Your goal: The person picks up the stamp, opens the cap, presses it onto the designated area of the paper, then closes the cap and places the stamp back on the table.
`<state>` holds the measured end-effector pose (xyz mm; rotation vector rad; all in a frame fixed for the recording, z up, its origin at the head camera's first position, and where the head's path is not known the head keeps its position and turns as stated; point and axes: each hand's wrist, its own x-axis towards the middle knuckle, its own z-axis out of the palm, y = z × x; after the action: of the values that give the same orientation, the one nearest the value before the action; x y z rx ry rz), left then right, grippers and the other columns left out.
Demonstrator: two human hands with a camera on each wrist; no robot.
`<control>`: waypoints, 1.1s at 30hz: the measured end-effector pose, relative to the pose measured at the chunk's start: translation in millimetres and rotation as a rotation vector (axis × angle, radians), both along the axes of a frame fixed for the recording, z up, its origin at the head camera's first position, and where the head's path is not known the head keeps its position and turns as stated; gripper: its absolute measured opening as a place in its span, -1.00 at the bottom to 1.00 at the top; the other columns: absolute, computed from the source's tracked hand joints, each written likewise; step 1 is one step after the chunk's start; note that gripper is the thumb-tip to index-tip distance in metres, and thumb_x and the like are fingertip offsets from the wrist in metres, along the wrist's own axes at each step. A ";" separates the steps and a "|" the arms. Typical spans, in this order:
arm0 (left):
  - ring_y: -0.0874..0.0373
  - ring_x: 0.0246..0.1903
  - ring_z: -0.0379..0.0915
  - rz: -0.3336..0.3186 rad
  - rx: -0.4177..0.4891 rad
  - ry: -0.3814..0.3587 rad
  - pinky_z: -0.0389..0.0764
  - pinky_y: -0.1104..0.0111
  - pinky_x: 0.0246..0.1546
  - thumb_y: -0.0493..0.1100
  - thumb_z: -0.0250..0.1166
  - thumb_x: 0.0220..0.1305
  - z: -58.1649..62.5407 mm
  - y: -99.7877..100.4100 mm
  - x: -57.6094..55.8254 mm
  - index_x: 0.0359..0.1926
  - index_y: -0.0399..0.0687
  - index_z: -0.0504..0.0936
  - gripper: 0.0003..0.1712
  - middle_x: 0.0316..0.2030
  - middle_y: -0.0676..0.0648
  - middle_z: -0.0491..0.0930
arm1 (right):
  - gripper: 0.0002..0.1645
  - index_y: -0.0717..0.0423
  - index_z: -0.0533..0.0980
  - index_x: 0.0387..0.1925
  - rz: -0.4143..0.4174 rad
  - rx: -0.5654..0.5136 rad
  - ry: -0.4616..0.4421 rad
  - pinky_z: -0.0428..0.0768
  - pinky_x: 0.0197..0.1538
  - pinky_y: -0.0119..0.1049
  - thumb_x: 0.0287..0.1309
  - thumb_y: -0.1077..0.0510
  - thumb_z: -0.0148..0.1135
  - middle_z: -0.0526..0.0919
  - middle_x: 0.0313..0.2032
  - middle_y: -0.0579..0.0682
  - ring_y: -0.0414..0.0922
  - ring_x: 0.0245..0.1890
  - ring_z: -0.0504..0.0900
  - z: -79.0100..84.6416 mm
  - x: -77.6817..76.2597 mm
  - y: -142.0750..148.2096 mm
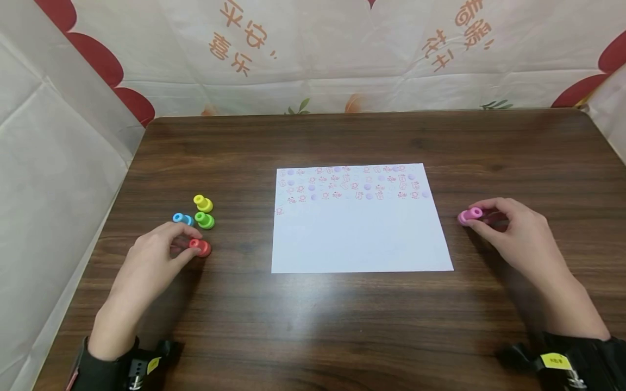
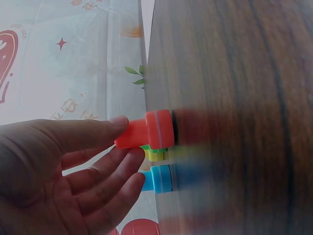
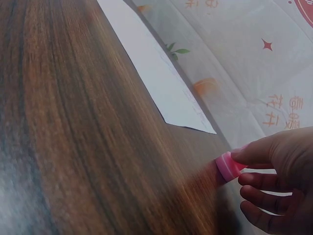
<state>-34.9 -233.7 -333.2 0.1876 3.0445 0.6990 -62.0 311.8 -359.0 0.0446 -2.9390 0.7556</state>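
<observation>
My left hand (image 1: 150, 264) pinches a small red toy stamp (image 1: 200, 247) between thumb and fingers at the left of the table. The left wrist view shows the red stamp (image 2: 159, 129) with its wide end toward the wood; whether it touches I cannot tell. Close by stand a yellow stamp (image 1: 203, 203), a green stamp (image 1: 204, 220) and a blue stamp (image 1: 183, 219). On the right side, a pink stamp (image 1: 470, 215) is pinched by my right hand (image 1: 525, 239). Between the hands lies a white paper (image 1: 359, 236) with rows of red and purple prints across its upper part.
The brown wooden table (image 1: 313, 326) lies under everything. Behind its far edge hangs a pale printed cloth (image 1: 332, 54), and more white cloth (image 1: 54, 179) runs down the left side. Black straps (image 1: 105, 361) with cameras sit on both wrists.
</observation>
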 end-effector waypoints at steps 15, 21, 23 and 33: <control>-0.12 -0.30 0.63 0.001 0.038 0.024 0.63 -0.12 -0.27 -0.25 0.40 0.11 5.5 3.2 0.1 -0.16 -0.14 0.63 -0.76 -0.17 -0.22 0.62 | -0.33 0.24 0.50 0.03 -0.046 -0.048 0.013 0.47 -0.13 0.33 0.00 -0.12 0.40 0.55 -0.04 0.32 0.29 -0.13 0.55 15.5 1.6 -4.3; -0.05 -0.33 0.64 -0.013 0.067 0.073 0.63 -0.07 -0.27 -0.25 0.41 0.10 7.0 6.7 -0.4 -0.18 -0.13 0.64 -0.77 -0.24 -0.15 0.64 | -0.35 0.16 0.53 0.05 -0.068 -0.052 0.079 0.51 -0.22 -0.30 -0.05 -0.08 0.45 0.57 -0.04 0.20 -0.22 -0.18 0.62 24.9 3.0 -8.9; -0.03 -0.34 0.64 -0.017 0.077 0.091 0.62 -0.06 -0.27 -0.24 0.41 0.09 7.6 8.6 -0.8 -0.19 -0.11 0.64 -0.77 -0.27 -0.12 0.64 | -0.35 0.11 0.54 0.05 -0.072 -0.057 0.100 0.38 -0.31 -0.60 -0.09 -0.06 0.48 0.58 -0.05 0.13 -0.56 -0.26 0.50 28.2 2.9 -11.4; -0.04 -0.29 0.64 -0.015 0.154 0.220 0.70 -0.05 -0.28 -0.29 0.45 0.03 13.2 26.1 -3.0 -0.22 -0.15 0.65 -0.76 -0.26 -0.16 0.65 | -0.45 0.03 0.57 0.03 -0.020 -0.179 0.171 0.35 -0.26 -0.89 -0.07 0.05 0.48 0.60 -0.06 -0.06 -0.68 -0.31 0.50 45.9 2.3 -42.8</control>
<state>-37.9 -207.6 -320.0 0.3076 3.1891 0.9743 -59.6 269.0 -313.1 0.0618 -2.6967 0.9577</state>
